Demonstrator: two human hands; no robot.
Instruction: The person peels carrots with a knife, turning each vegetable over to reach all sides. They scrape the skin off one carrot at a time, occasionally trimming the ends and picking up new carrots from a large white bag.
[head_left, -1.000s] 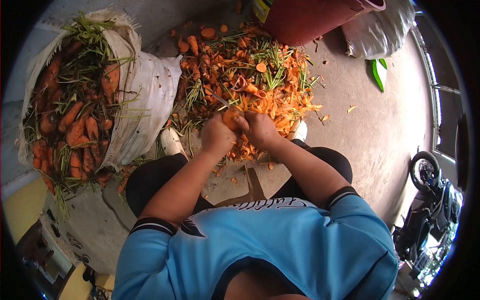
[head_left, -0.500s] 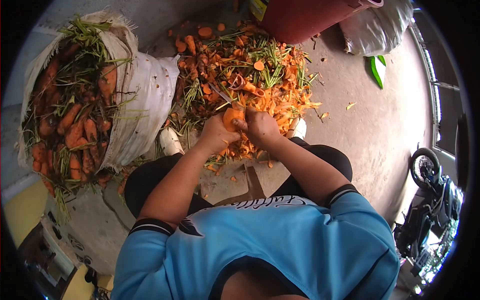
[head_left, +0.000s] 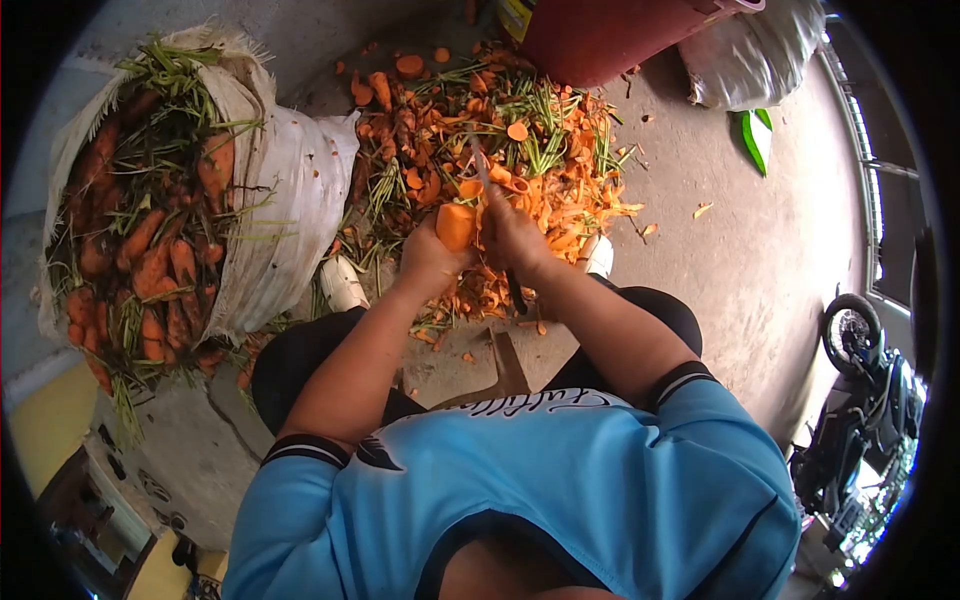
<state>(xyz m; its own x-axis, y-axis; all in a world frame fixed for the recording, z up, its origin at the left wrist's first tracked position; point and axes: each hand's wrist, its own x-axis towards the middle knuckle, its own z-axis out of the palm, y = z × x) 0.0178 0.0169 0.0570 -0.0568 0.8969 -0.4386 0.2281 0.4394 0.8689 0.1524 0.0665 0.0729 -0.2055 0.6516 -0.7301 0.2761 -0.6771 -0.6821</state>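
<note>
The carrot (head_left: 456, 226) sits upright in front of the person's knees, above the scrap pile, pinched in the left hand (head_left: 430, 262), whose fingers wrap its lower part. Its exposed end is bright, clean orange with a flat, angled face, so the skin there looks already taken off. The right hand (head_left: 515, 240) is closed around a knife (head_left: 481, 172), the thin blade pointing up and away just beside the carrot's top; a dark handle end seems to show below the fist.

The step in hand reads as trimming or peeling this one carrot. The next stroke likely calls for turning the carrot in the left fingers to bring an unpeeled side to the blade, keeping the thumb clear.

Beyond the hands lies a heap of orange peelings and green tops (head_left: 500, 140) on the concrete floor (head_left: 720, 260). To the left a white sack (head_left: 290, 190) holds muddy, unpeeled carrots. A red tub (head_left: 620, 35) stands behind the heap, and a motorbike (head_left: 860, 400) is parked well apart on the right.
</note>
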